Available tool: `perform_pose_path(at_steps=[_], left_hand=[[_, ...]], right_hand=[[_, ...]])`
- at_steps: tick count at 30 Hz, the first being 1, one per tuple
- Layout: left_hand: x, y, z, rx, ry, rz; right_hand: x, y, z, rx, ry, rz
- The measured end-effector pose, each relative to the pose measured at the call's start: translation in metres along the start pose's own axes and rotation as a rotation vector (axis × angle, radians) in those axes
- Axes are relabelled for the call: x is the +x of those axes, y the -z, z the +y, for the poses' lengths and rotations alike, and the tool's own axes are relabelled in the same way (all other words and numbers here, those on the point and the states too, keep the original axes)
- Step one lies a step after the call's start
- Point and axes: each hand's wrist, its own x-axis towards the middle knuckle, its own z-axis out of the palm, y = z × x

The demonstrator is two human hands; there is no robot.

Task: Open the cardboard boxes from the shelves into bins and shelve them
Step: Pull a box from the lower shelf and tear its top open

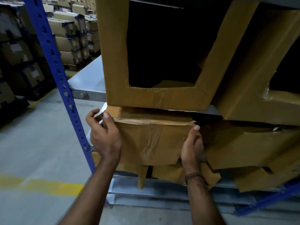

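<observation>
Gripping taped brown box (pixel 152 140) w/ both hands, creased front

Shelf rack: blue perforated upright (pixel 53 65) at left, grey metal shelf (pixel 90 82) at upper level, a lower grey shelf (pixel 162 185) beneath. Upper shelf carries two cut-open cardboard bins side by side, touching: left bin (pixel 154 96) with a large front window, right bin (pixel 243 88) taped at its corner. On the lower level, a box (pixel 152 140) with taped seam, a crumpled box (pixel 240 148) just beside it at right; loose flaps hang over the edge.
</observation>
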Motion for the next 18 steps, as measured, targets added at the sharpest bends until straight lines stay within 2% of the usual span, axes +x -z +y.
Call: perform_pose_path(at_steps=[2, 5, 9, 12, 16, 18], left_hand=[[-0.001, 0.007, 0.001, 0.018, 0.005, -0.044], [0.007, 0.021, 0.000, -0.104, 0.100, -0.195], [0.022, 0.042, 0.002, -0.303, 0.398, -0.408], [0.024, 0.056, 0.008, -0.341, 0.434, -0.486], [0.014, 0.080, 0.010, -0.359, 0.485, -0.630], [0.010, 0.092, 0.011, -0.333, 0.486, -0.641]], right_hand=[[-0.008, 0.004, -0.005, 0.029, -0.025, -0.026], [-0.012, 0.014, -0.005, 0.070, -0.038, -0.037], [-0.013, 0.036, -0.011, 0.111, -0.219, -0.122], [-0.025, 0.053, -0.021, 0.223, -0.204, -0.198], [-0.030, 0.091, -0.028, 0.159, -0.201, -0.327], [-0.025, 0.113, -0.033, 0.033, -0.204, -0.414]])
